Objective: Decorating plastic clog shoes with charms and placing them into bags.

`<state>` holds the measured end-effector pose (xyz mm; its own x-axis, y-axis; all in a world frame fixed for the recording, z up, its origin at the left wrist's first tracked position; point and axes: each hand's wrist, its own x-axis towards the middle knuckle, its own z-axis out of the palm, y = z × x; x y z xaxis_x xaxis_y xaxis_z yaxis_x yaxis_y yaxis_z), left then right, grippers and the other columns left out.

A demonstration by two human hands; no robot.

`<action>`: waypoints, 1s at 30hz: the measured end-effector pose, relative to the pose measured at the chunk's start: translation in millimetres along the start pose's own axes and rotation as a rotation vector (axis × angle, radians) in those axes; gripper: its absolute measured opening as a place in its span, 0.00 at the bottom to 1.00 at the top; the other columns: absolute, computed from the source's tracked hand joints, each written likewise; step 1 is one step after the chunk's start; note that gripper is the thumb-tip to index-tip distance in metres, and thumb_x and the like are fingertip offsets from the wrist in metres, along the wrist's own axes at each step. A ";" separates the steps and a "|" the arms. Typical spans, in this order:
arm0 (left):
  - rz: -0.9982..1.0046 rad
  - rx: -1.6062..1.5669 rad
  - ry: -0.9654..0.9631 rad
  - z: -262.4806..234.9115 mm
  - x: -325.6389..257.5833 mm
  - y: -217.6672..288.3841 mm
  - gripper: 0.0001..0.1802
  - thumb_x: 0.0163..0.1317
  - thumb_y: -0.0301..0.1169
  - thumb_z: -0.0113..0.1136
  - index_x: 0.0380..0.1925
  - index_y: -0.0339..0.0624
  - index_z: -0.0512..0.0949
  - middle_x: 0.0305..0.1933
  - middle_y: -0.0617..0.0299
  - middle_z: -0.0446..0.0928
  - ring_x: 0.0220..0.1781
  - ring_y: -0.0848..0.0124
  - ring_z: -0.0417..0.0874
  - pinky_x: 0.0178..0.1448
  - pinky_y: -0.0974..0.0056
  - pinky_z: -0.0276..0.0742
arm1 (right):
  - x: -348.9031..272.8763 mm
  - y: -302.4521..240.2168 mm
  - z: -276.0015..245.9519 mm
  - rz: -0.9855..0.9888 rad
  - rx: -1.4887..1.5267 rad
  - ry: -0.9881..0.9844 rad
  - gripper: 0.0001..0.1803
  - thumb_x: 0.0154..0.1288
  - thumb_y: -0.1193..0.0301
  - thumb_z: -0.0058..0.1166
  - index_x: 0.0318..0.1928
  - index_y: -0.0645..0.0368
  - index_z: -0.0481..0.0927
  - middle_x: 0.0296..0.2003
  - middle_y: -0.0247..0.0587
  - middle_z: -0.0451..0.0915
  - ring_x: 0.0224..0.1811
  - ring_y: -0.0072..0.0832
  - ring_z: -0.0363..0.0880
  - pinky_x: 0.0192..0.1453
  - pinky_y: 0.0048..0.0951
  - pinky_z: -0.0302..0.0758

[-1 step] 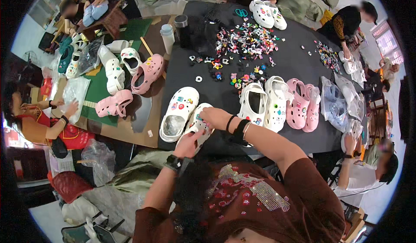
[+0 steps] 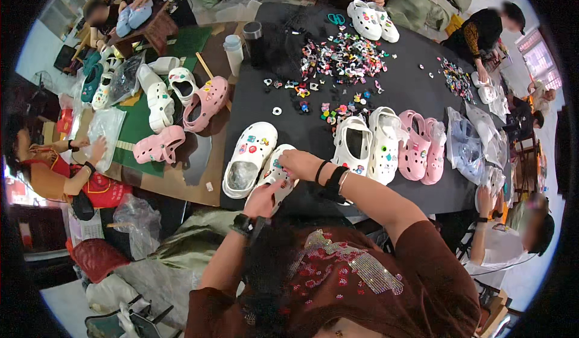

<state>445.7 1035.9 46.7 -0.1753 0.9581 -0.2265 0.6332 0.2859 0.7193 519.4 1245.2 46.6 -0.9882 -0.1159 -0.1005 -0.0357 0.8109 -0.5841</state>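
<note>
A white clog (image 2: 272, 170) dotted with small colourful charms is in my hands on the black table. My left hand (image 2: 262, 202) is closed around its near end. From the right, my right hand (image 2: 297, 164) presses on its upper with the fingers bunched together; whether a charm is between them is hidden. Directly to the left lies a second white clog (image 2: 256, 143) with charms on top and clear wrapping in its opening. Right of my hands stand a white clog pair (image 2: 351, 147) and a pink clog pair (image 2: 414, 152).
A heap of loose charms (image 2: 344, 57) spreads over the far middle of the table (image 2: 265, 106). Behind stand a dark tumbler (image 2: 253, 36) and a pale bottle (image 2: 233, 54). Pink clogs (image 2: 158, 144) sit on the green mat at left. Bagged clogs (image 2: 464, 145) lie at right. Several people work around.
</note>
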 end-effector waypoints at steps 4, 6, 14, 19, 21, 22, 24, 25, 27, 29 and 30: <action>-0.610 -1.505 0.080 26.5 22.2 -9.7 0.20 0.62 0.28 0.55 0.54 0.36 0.68 0.45 0.60 0.77 0.46 0.70 0.78 0.48 0.66 0.73 | 0.6 -1.4 -13.1 -0.016 0.023 -0.030 0.35 0.26 0.65 0.76 0.39 0.65 0.73 0.37 0.50 0.74 0.44 0.49 0.74 0.48 0.44 0.73; -0.220 -0.312 -0.064 22.3 26.0 -1.5 0.19 0.60 0.24 0.54 0.52 0.36 0.69 0.44 0.59 0.77 0.46 0.72 0.77 0.49 0.66 0.73 | -4.9 8.5 -13.8 -0.040 0.009 -0.047 0.35 0.26 0.66 0.76 0.39 0.65 0.72 0.37 0.51 0.74 0.45 0.50 0.74 0.48 0.43 0.73; -0.573 -1.824 0.047 43.3 37.4 -26.0 0.14 0.62 0.22 0.49 0.48 0.33 0.69 0.45 0.57 0.75 0.47 0.66 0.78 0.50 0.64 0.74 | 3.7 1.2 -10.8 -0.063 -0.066 -0.053 0.33 0.31 0.69 0.74 0.40 0.64 0.69 0.37 0.48 0.73 0.45 0.49 0.72 0.49 0.43 0.71; -0.616 -1.669 0.122 22.3 36.3 11.1 0.11 0.64 0.25 0.48 0.45 0.33 0.72 0.42 0.56 0.76 0.44 0.65 0.79 0.50 0.63 0.75 | -3.7 2.6 -16.7 -0.065 -0.006 -0.033 0.22 0.43 0.70 0.68 0.37 0.65 0.72 0.37 0.51 0.74 0.43 0.49 0.75 0.47 0.43 0.72; -0.574 -1.538 0.153 38.9 34.5 -7.7 0.11 0.64 0.27 0.50 0.43 0.34 0.73 0.38 0.58 0.77 0.39 0.66 0.79 0.44 0.64 0.75 | -4.2 0.5 -18.1 -0.035 0.023 -0.050 0.18 0.48 0.70 0.64 0.37 0.65 0.72 0.37 0.52 0.74 0.42 0.50 0.75 0.47 0.43 0.72; -0.541 -1.408 0.184 42.1 32.5 -14.7 0.10 0.64 0.29 0.52 0.42 0.35 0.75 0.33 0.60 0.78 0.35 0.67 0.80 0.39 0.66 0.75 | -3.6 -2.7 -18.4 -0.005 0.058 -0.070 0.14 0.52 0.71 0.60 0.37 0.66 0.73 0.36 0.53 0.74 0.42 0.50 0.75 0.46 0.43 0.72; -0.151 -0.483 0.199 44.2 22.2 -29.3 0.15 0.62 0.38 0.55 0.36 0.35 0.79 0.18 0.66 0.73 0.19 0.73 0.73 0.22 0.66 0.61 | -7.9 -5.9 -20.0 0.009 0.004 -0.080 0.08 0.57 0.75 0.55 0.36 0.65 0.73 0.36 0.54 0.73 0.41 0.50 0.75 0.44 0.43 0.72; -0.097 -0.249 0.130 25.1 30.0 -0.8 0.15 0.62 0.37 0.55 0.39 0.37 0.79 0.18 0.66 0.73 0.19 0.74 0.73 0.22 0.67 0.62 | -17.4 8.6 -17.4 0.010 -0.046 -0.063 0.09 0.57 0.75 0.55 0.37 0.64 0.73 0.36 0.54 0.73 0.41 0.50 0.75 0.44 0.42 0.72; -0.056 -0.011 0.091 23.7 33.1 2.9 0.15 0.62 0.37 0.55 0.41 0.38 0.79 0.19 0.67 0.74 0.20 0.75 0.73 0.23 0.67 0.63 | -22.0 13.0 -12.3 -0.018 -0.100 -0.054 0.09 0.56 0.76 0.54 0.38 0.64 0.73 0.35 0.53 0.73 0.41 0.50 0.75 0.45 0.42 0.72; 0.045 -0.523 0.308 78.7 19.4 -72.5 0.15 0.60 0.34 0.56 0.46 0.45 0.78 0.18 0.66 0.72 0.20 0.73 0.74 0.24 0.66 0.64 | -6.8 -14.1 -6.7 -0.174 -0.083 -0.007 0.12 0.54 0.77 0.54 0.41 0.63 0.73 0.35 0.52 0.73 0.41 0.49 0.75 0.44 0.42 0.72; 0.053 -0.526 0.300 75.6 22.9 -67.0 0.15 0.60 0.34 0.56 0.46 0.45 0.78 0.18 0.66 0.72 0.20 0.73 0.74 0.24 0.66 0.64 | -9.9 -10.3 -4.3 -0.164 -0.086 -0.004 0.12 0.54 0.77 0.54 0.41 0.63 0.73 0.35 0.52 0.73 0.41 0.49 0.75 0.44 0.42 0.72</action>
<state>456.3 1037.3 -56.3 -0.4071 0.9125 -0.0409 0.2032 0.1341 0.9699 529.0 1240.5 57.1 -0.9675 -0.2526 -0.0131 -0.2089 0.8271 -0.5218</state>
